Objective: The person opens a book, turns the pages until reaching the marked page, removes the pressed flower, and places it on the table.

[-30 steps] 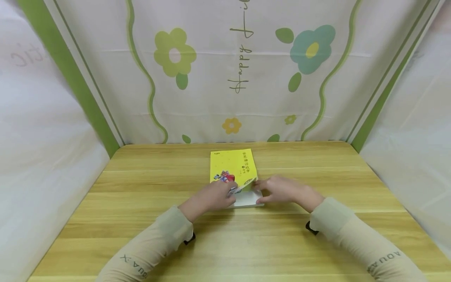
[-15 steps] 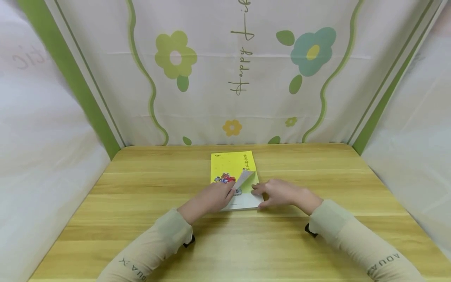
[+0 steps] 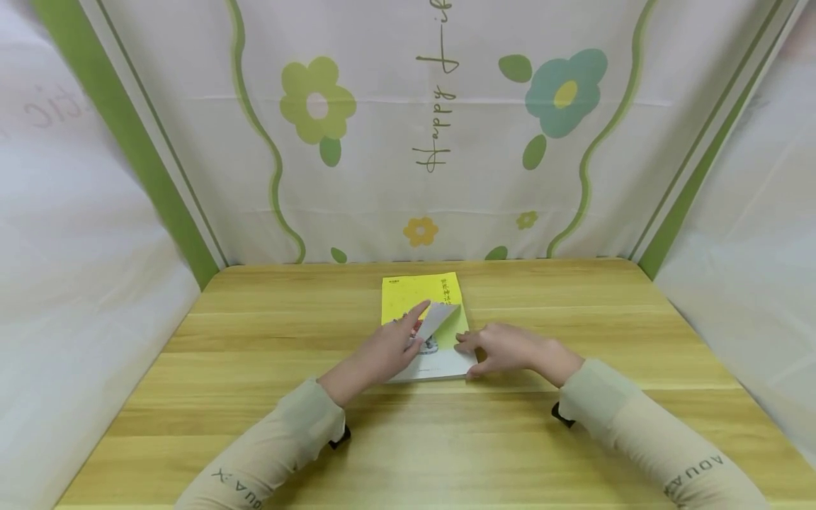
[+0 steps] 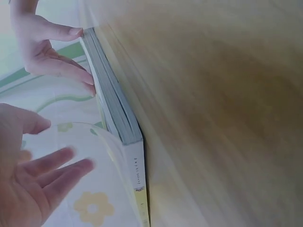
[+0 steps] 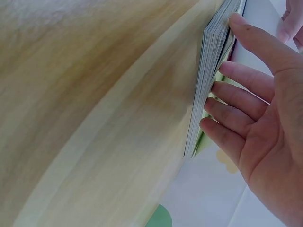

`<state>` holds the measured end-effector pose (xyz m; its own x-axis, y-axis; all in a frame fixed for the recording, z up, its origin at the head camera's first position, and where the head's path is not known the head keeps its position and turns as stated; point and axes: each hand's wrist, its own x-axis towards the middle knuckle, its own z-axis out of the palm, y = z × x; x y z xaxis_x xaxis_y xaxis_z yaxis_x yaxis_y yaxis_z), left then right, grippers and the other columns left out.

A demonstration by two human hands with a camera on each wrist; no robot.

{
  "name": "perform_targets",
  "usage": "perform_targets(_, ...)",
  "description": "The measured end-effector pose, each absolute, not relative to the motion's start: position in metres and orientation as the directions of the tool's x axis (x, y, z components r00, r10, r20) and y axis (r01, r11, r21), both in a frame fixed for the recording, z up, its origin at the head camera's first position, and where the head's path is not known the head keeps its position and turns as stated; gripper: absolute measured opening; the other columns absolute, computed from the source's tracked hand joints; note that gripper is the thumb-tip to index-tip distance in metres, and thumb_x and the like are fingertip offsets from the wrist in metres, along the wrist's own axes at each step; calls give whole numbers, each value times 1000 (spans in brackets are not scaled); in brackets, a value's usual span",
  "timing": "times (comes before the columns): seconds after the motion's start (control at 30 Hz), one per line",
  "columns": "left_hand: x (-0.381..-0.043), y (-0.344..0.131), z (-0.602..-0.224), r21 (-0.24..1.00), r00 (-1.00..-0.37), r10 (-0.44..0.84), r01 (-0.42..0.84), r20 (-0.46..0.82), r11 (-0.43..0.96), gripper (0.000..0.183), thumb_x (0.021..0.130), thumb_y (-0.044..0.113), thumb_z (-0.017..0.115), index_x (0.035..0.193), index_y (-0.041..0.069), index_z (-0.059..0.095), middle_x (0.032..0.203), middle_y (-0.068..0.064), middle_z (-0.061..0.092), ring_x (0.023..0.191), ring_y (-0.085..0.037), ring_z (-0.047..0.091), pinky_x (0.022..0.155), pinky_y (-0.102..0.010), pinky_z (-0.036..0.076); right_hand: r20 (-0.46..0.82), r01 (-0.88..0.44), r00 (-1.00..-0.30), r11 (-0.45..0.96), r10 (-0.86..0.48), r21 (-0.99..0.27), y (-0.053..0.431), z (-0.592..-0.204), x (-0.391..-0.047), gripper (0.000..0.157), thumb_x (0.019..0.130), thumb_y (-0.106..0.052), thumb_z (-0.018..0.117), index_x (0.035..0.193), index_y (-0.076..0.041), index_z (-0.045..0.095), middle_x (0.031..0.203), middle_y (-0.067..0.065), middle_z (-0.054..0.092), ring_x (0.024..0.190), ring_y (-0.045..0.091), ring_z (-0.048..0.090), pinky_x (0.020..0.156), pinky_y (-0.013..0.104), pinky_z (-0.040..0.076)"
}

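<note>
Head: yellow book [image 3: 414,289] mid-frame on wooden table [image 3: 408,443], curled flap [image 3: 436,320] raised. Left hand [image 3: 379,352] beside flap, thumb and forefinger spread; right hand [image 3: 513,347] at book's lower right corner.

Left wrist: left hand lower left, fingers apart; book centre-left, right hand upper left.

Right wrist: right hand at right, fingers loosely extended, tips against page edges, top.

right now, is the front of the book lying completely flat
No, in the head view a pale flap of the book curls up beside the left hand.
</note>
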<state>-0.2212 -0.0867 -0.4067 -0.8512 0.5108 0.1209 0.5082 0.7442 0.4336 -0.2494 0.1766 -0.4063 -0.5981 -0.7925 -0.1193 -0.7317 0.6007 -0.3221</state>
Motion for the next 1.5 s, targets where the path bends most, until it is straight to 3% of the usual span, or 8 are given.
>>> perform_targets(0.23, -221, -91, -403, 304, -755, 525, 646, 393, 701, 93, 92, -4, 70, 164, 7, 12, 168, -22, 16, 148, -41, 31, 111, -59, 38, -123, -728, -598, 600, -792, -332, 177, -407, -250, 59, 88, -40, 81, 132, -2, 69, 139, 19, 60, 120, 30, 65, 97, 41, 54)
perform_targets(0.43, -214, -94, -398, 88, -762, 501, 580, 409, 810, 91, 87, -2, 74, 163, 12, 26, 170, -22, -1, 155, -40, -9, 113, -76, 13, -129, -723, -604, 609, -786, -327, 177, -405, -248, 61, 89, -41, 81, 133, -2, 68, 141, 19, 59, 123, 32, 63, 100, 43, 52)
perform_targets(0.6, -208, -97, -388, -133, -735, 574, 568, 361, 812, 91, 81, -9, 76, 160, 14, 37, 170, -21, 5, 155, -40, -4, 117, -71, 3, -120, -730, -597, 599, -793, -330, 179, -405, -248, 61, 89, -40, 81, 134, -1, 67, 140, 20, 59, 113, 30, 68, 99, 43, 52)
perform_targets(0.77, -204, -100, -382, -249, -730, 626, 575, 274, 779, 82, 79, -3, 81, 153, 11, 49, 170, -20, 10, 155, -41, 4, 117, -69, 14, -119, -729, -595, 596, -795, -336, 180, -406, -249, 62, 89, -41, 80, 134, -1, 67, 140, 20, 59, 92, 23, 73, 95, 40, 55)
perform_targets(0.97, -205, -106, -384, -164, -802, 578, 556, 152, 815, 69, 87, -2, 74, 151, 6, 50, 170, -17, 10, 154, -42, 9, 115, -68, 23, -135, -723, -597, 603, -791, -338, 179, -407, -248, 63, 90, -41, 79, 137, -2, 65, 142, 20, 57, 49, 1, 41, 77, 27, 50)
perform_targets(1.1, -209, -110, -390, -77, -842, 530, 525, 95, 848, 62, 94, 5, 62, 154, 8, 47, 170, -14, 12, 154, -44, 12, 115, -70, 21, -140, -715, -602, 609, -786, -343, 179, -407, -248, 64, 90, -41, 79, 138, -2, 64, 143, 20, 57, 51, 0, 22, 70, 25, 45)
perform_targets(1.33, -217, -120, -402, -5, -916, 400, 400, 7, 916, 57, 108, 37, 51, 159, 14, 40, 171, -13, 11, 151, -50, 12, 110, -76, 22, -126, -718, -603, 604, -788, -345, 178, -408, -248, 68, 88, -48, 78, 136, -1, 65, 143, 20, 57, 53, 0, 21, 72, 25, 46)
perform_targets(1.5, -218, -128, -406, -11, -924, 380, 381, -40, 925, 60, 108, 37, 52, 159, 9, 40, 169, -18, 18, 149, -54, 16, 107, -72, 33, -125, -717, -605, 606, -786, -343, 178, -408, -248, 66, 88, -46, 79, 135, -1, 66, 142, 20, 58, 54, 2, 18, 70, 25, 45)
